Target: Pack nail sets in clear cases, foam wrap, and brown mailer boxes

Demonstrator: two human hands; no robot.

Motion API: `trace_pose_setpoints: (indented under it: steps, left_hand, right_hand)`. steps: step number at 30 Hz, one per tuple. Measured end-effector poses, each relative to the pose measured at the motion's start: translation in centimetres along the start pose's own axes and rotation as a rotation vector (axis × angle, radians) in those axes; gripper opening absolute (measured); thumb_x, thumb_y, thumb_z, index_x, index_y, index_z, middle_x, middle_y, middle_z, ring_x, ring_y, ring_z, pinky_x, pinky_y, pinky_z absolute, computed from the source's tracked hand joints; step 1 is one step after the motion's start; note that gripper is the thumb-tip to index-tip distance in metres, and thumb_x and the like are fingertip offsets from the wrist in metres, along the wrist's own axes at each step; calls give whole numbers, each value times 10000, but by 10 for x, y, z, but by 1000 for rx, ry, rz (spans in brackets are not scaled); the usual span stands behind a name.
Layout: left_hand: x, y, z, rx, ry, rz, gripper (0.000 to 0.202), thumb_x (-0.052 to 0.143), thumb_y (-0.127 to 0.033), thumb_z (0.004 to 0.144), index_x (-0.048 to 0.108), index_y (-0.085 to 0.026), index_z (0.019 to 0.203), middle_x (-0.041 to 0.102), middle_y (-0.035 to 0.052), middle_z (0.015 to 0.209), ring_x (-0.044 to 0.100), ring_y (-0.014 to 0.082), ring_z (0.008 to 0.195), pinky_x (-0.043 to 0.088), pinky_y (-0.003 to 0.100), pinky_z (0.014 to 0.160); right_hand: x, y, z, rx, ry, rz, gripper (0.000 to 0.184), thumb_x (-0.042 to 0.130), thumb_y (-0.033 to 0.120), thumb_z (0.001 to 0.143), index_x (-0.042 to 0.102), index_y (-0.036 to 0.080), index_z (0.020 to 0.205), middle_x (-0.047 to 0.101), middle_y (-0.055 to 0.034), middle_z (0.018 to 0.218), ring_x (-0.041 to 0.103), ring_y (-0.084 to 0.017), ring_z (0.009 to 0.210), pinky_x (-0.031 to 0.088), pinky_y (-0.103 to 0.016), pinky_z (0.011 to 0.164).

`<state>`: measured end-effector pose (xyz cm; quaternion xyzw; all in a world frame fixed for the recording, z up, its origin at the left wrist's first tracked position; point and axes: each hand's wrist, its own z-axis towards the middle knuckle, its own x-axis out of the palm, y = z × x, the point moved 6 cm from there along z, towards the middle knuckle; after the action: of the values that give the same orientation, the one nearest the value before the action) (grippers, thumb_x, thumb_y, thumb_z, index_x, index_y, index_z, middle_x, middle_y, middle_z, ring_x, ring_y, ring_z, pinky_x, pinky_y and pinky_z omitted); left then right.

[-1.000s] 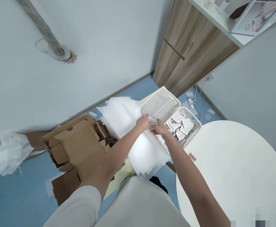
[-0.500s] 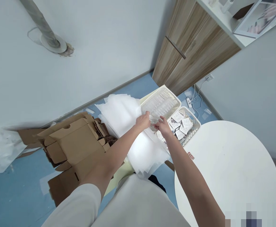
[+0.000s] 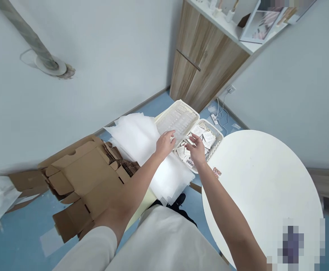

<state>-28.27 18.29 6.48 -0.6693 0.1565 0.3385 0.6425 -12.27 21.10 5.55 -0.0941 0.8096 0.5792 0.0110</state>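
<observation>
My left hand [image 3: 164, 144] and my right hand [image 3: 196, 149] hold the two ends of a thin clear plastic piece [image 3: 180, 137] between them, fingers pinched on it. They hover over the near edge of a cream basket [image 3: 189, 108] filled with clear plastic pieces. Beside it a second cream basket [image 3: 219, 139] holds several small printed packets. A stack of white foam sheets [image 3: 142, 145] lies just left of my left hand.
Flattened brown cardboard boxes [image 3: 88, 177] lie on the blue floor at left. A round white table [image 3: 263, 188] stands at right, a small pink item [image 3: 217, 172] at its edge. A wooden cabinet [image 3: 204, 67] and a power strip [image 3: 214, 118] are behind the baskets.
My view has shifted, so everything sits further left and lower. My hands have drawn the clear piece up and out of the basket, with the right hand now over the packet basket.
</observation>
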Motion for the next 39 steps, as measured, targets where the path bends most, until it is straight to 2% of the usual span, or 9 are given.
trace_pose_setpoints:
  steps: [4,8,12,16,20,25,29,34,39]
  left_hand:
    - [6,-35,-19,115,23,-106,245,485,-244,783,580,-190,1002,565,27,883,499,98,627,421,234,658]
    - [27,-74,-49,136,106,-252,222,514,-268,755,602,-182,939,558,29,863,493,97,637,422,220,623]
    - [69,-112,-97,70,294,-452,220,540,-322,733,613,-168,873,582,22,763,516,117,673,415,220,613]
    - [120,-146,-155,-54,511,-661,254,558,-363,715,613,-148,837,590,26,731,528,114,660,417,233,626]
    - [161,-172,-209,-165,673,-679,294,576,-413,692,613,-151,821,575,12,672,511,99,611,392,226,600]
    - [191,-198,-252,-216,758,-654,288,570,-430,689,594,-165,799,586,18,720,526,103,646,385,223,614]
    - [202,-208,-272,-203,822,-587,275,575,-410,683,589,-162,803,602,34,758,536,114,671,389,232,623]
    - [208,-211,-280,-162,889,-521,244,602,-369,663,604,-156,783,613,35,744,534,116,656,399,248,629]
    - [215,-218,-274,-108,982,-494,275,612,-375,666,623,-157,833,618,34,746,549,122,679,411,270,680]
  right_hand:
    - [-44,10,-30,-97,-47,5,476,581,260,639,464,226,1100,545,-74,1091,546,-109,668,467,-315,662]
    - [-98,8,-74,-166,-61,18,412,605,292,646,527,210,1042,587,-70,1012,532,-127,727,454,-317,690]
    - [-158,-9,-130,-152,-90,104,372,633,312,637,566,213,989,598,-65,961,542,-154,808,444,-336,744]
    - [-218,-41,-191,-118,-136,245,354,647,332,637,573,227,967,599,-49,933,557,-163,844,434,-349,785]
    - [-266,-81,-244,-54,-219,353,384,676,354,606,563,233,953,578,-43,981,591,-159,768,448,-368,765]
    - [-299,-117,-286,7,-313,469,316,688,386,587,557,205,812,573,-5,812,605,-148,696,472,-367,745]
    - [-317,-125,-301,-3,-414,484,306,681,392,600,561,195,801,555,6,740,604,-150,680,480,-371,748]
    - [-331,-126,-303,-10,-452,460,291,673,400,601,597,191,789,561,3,701,586,-143,642,485,-384,737]
    - [-343,-129,-294,0,-491,438,311,676,398,592,632,181,810,593,-10,685,568,-141,633,476,-383,729]
